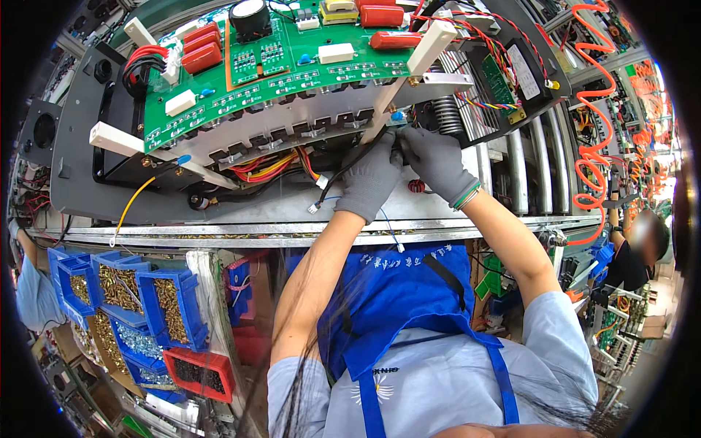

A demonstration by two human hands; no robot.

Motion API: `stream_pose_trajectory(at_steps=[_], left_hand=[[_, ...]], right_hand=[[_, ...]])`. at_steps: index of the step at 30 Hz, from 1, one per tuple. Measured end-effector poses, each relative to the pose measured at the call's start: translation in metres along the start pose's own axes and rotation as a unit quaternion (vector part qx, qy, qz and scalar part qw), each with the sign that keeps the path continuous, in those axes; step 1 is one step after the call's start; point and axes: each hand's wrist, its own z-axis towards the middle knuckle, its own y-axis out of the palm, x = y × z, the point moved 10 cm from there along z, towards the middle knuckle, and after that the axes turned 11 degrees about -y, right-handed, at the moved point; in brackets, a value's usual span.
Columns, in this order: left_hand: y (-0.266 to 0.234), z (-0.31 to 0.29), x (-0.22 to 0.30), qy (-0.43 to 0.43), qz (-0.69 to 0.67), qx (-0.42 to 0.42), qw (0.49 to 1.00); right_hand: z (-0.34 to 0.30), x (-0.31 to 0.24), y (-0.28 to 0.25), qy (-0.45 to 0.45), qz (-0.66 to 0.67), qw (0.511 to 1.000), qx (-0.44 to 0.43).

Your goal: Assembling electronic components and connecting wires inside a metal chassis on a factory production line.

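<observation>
Both my hands wear grey gloves and meet at the near edge of a machine unit with a green circuit board [292,62]. My left hand [371,179] is closed around a black cable [332,182], which ends in a small white connector [314,208]. My right hand [440,166] has its fingers pinched together beside the left fingertips, under the board's right corner. Whatever it grips is hidden by the glove. Just above the fingers a blue wire terminal [398,116] shows near a white post [432,47]. A thin blue wire [391,232] hangs below the left hand.
A black coil spring [447,117] and metal rollers [542,171] lie right of my hands. A yellow wire [135,208] hangs at the unit's left. Blue bins [171,310] of screws and a red bin [198,374] stand lower left. An orange coiled hose [593,109] hangs right. Other people work at both sides.
</observation>
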Motion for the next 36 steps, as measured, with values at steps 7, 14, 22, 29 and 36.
stream_pose_trajectory(at_steps=[7, 14, 22, 29, 36], left_hand=[[-0.009, -0.003, 0.003, 0.028, -0.031, 0.074, 0.996], [-0.002, -0.002, -0.003, -0.011, -0.026, 0.022, 0.999], [-0.011, -0.006, 0.002, 0.031, -0.035, 0.073, 0.996], [0.002, -0.007, -0.002, 0.051, -0.116, 0.081, 0.989], [-0.013, -0.019, 0.0, -0.025, -0.035, 0.015, 0.999]], right_hand=[[-0.003, 0.004, 0.001, 0.017, -0.008, 1.0, 0.009], [-0.006, -0.014, 0.002, 0.02, -0.048, 0.995, -0.08], [-0.004, -0.011, 0.009, 0.006, -0.05, 0.991, -0.122], [-0.003, -0.013, 0.025, 0.0, -0.035, 0.984, -0.175], [-0.027, -0.026, 0.015, 0.063, 0.046, 0.994, -0.072]])
